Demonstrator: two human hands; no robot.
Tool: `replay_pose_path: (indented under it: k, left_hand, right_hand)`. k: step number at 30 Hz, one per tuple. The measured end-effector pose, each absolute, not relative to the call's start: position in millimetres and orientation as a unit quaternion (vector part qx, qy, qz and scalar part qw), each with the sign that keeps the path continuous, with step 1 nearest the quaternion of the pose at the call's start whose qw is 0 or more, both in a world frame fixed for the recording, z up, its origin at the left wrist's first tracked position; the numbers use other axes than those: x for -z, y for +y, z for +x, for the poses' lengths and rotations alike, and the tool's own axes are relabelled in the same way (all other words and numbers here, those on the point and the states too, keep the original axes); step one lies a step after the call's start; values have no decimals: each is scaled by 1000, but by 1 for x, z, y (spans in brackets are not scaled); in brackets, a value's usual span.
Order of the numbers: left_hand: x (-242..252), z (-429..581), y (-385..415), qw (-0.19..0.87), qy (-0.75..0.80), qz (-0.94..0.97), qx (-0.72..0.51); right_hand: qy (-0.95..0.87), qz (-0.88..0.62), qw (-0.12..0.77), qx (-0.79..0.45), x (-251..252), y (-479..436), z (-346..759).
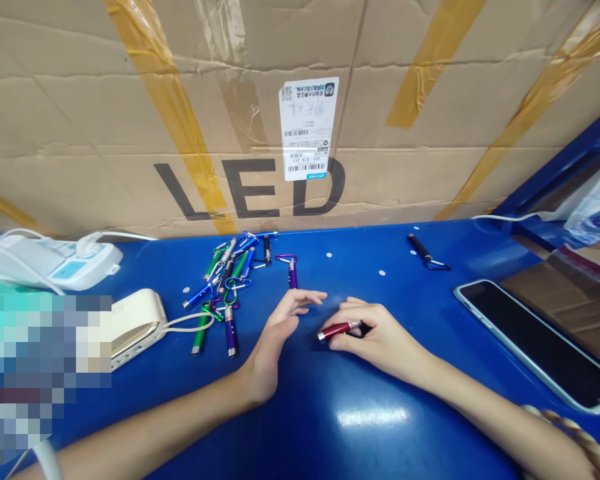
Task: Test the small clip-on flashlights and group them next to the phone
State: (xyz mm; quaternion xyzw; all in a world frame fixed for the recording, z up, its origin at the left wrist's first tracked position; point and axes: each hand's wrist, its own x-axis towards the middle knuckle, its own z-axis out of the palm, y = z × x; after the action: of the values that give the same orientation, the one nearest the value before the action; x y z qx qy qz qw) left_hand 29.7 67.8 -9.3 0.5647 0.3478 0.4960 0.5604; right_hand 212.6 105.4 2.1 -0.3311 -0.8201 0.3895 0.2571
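Between the thumb and fingers of my right hand [370,327] is a small red penlight [336,331] with silver ends, held over the blue table and pointing left. My left hand [283,333] is raised beside it, holding nothing, its fingers stretched out and apart. Just behind the left fingers lies a purple penlight [293,275] with a carabiner clip. To the left is a pile of penlights [229,268] in green, blue, black and silver, with clips tangled together. Another purple penlight [231,333] and a green penlight [199,333] lie at the front of that pile.
A large cardboard box [380,173] marked LED stands along the back. A white power strip [87,263] and a cream power bank [145,323] with a cord loop are at left. A black penlight [419,247] and a phone [535,340] lie right, near brown cardboard [565,287].
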Motion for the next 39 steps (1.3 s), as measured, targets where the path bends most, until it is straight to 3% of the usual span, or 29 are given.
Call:
replay_pose_path:
  k: [18, 39]
  left_hand:
    - [7, 30, 68, 558, 361, 566, -488]
    - [6, 30, 68, 560, 362, 565, -486]
  right_hand:
    - [-838, -294, 196, -415, 1, 111, 220]
    - [-827, -310, 217, -415, -1, 109, 218]
